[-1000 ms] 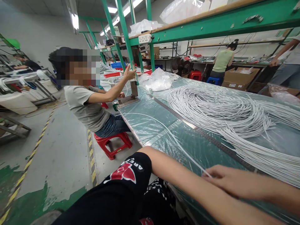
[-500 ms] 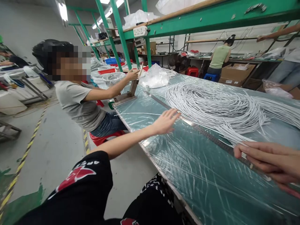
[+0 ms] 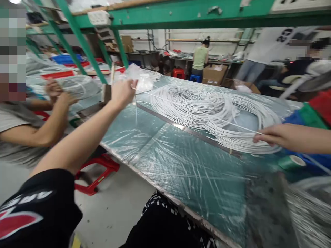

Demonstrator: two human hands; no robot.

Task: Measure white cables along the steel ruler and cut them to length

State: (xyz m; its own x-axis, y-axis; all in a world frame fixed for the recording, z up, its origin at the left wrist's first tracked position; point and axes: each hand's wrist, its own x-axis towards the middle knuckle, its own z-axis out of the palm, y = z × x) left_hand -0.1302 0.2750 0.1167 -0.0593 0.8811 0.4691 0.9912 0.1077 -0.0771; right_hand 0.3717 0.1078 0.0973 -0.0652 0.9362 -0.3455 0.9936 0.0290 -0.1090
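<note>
My left hand (image 3: 123, 92) is stretched out to the far left over the bench, pinching one end of a thin white cable (image 3: 196, 111). My right hand (image 3: 274, 135) pinches the same cable at the right, so the cable runs taut between both hands, just above a big loose coil of white cables (image 3: 207, 106). A short tail of the cable hangs down below my left hand. Under the cable a long metal ruler (image 3: 186, 130) lies along the green, plastic-covered bench top (image 3: 160, 155).
A co-worker's arms (image 3: 49, 113) work at the bench's left end beside a small metal jig (image 3: 89, 108). A red stool (image 3: 100, 172) stands below. A green tape roll (image 3: 293, 162) and a grey bundle (image 3: 271, 206) lie at the right. Other people stand at the far benches.
My view has swung right. My left hand has reached further left and closed on the cable end, and my right hand has pulled it out taut to the right.
</note>
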